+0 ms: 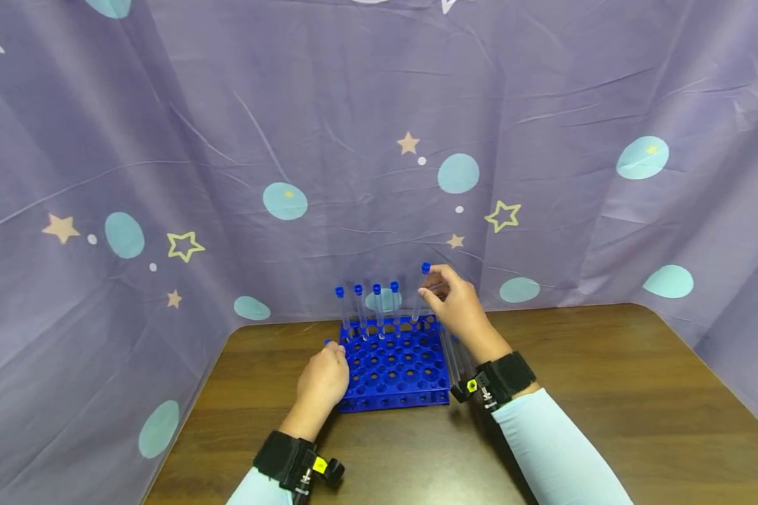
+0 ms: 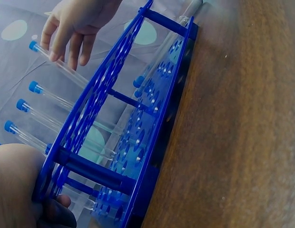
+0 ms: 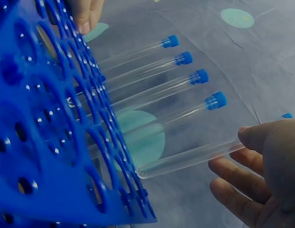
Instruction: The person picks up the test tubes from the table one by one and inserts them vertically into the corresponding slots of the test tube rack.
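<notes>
A blue test tube rack (image 1: 394, 382) with rows of round holes sits on the table. My left hand (image 1: 324, 375) grips its left end, the thumb side partly hidden in the left wrist view. Between thumb and fingers, my right hand (image 1: 460, 308) pinches a clear test tube (image 3: 185, 159) with a blue cap. This tube slants, its rounded bottom right at the rack's top plate by the back row's right part. Several capped test tubes (image 3: 157, 85) stand in the back row to its left, their blue caps (image 1: 376, 288) well above the rack.
More clear tubes (image 1: 453, 354) lie to the right of the rack, partly covered by the right wrist. A small blue cap (image 1: 328, 342) shows beside the left hand. Behind the wooden table (image 1: 246, 421) hangs a purple patterned curtain (image 1: 354, 105).
</notes>
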`<state>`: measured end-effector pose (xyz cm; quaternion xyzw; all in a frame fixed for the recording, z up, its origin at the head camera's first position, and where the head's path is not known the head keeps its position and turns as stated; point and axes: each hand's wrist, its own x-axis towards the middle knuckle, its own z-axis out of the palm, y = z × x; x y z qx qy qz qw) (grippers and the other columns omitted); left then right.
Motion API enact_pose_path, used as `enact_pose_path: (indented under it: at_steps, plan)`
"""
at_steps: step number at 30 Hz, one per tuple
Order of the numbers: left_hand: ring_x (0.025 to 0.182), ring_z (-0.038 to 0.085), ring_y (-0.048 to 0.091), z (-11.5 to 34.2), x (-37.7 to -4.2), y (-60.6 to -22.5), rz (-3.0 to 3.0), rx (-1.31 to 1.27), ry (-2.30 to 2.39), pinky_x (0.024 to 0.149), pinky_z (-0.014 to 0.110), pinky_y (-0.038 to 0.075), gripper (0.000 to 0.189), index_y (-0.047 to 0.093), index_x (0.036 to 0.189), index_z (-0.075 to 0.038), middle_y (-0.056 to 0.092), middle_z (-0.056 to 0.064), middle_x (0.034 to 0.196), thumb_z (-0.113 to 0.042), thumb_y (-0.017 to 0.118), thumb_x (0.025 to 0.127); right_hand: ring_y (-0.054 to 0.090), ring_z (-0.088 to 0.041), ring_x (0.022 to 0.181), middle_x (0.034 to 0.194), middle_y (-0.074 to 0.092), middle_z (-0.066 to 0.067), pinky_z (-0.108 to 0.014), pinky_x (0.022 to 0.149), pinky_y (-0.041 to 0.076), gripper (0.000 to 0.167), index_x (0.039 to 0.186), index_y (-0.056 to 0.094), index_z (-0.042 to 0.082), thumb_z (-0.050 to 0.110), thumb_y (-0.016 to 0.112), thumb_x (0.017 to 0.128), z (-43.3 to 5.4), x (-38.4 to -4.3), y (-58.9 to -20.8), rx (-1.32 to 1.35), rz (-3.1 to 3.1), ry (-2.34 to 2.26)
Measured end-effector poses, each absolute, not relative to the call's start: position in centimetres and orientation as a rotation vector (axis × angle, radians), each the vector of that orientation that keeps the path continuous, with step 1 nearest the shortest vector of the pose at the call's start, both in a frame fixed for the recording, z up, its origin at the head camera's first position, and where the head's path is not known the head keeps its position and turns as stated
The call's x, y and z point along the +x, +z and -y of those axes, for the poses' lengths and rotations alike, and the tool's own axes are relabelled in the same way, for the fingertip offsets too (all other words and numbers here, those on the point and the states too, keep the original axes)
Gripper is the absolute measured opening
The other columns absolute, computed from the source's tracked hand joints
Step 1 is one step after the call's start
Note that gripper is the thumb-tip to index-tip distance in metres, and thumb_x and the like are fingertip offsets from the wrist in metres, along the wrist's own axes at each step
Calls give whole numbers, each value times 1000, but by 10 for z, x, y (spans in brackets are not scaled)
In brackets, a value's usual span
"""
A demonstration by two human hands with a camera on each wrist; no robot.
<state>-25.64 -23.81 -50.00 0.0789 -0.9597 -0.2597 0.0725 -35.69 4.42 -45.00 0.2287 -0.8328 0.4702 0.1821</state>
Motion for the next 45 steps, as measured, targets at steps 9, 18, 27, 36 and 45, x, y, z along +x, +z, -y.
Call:
enact_pose_path:
  at_steps: [9, 18, 27, 36, 45]
  plan:
    - [113, 49, 81, 236, -258, -502, 2885, 241, -779, 81, 65, 65, 45, 72, 133, 1, 81, 24, 131, -26, 37, 121, 85, -34, 107, 119, 81, -12, -50, 88, 70, 43, 146, 64, 5, 13, 80, 108, -41, -358, -455, 663, 2422, 1305]
    - [109, 48, 81, 235, -258, -501, 2877, 256, -790, 78, 65, 63, 42, 72, 128, 0, 82, 23, 122, -26, 39, 120, 85, -30, 103, 118, 83, -9, -47, 87, 70, 43, 148, 63, 7, 15, 79, 109, -38, -363, -462, 684, 2510, 1262]
    - [112, 49, 80, 235, -257, -502, 2869, 264, -796, 81, 66, 63, 42, 73, 129, 0, 81, 23, 127, -25, 39, 120, 85, -32, 102, 115, 85, -12, -46, 86, 70, 43, 146, 64, 5, 13, 81, 107, -36, -365, -465, 702, 2533, 1223]
    - [91, 44, 80, 235, -257, -501, 2859, 218, -770, 68, 60, 60, 39, 69, 109, 0, 76, 21, 95, -24, 41, 121, 85, -33, 103, 114, 86, -14, -48, 87, 69, 41, 143, 67, 3, 11, 81, 106, -34, -365, -466, 696, 2554, 1238]
    - [78, 34, 72, 237, -257, -501, 2880, 225, -784, 60, 51, 56, 39, 69, 114, 1, 70, 17, 87, -24, 39, 121, 85, -32, 105, 116, 86, -14, -48, 90, 69, 37, 141, 69, 1, 14, 80, 107, -34, -367, -468, 691, 2573, 1242]
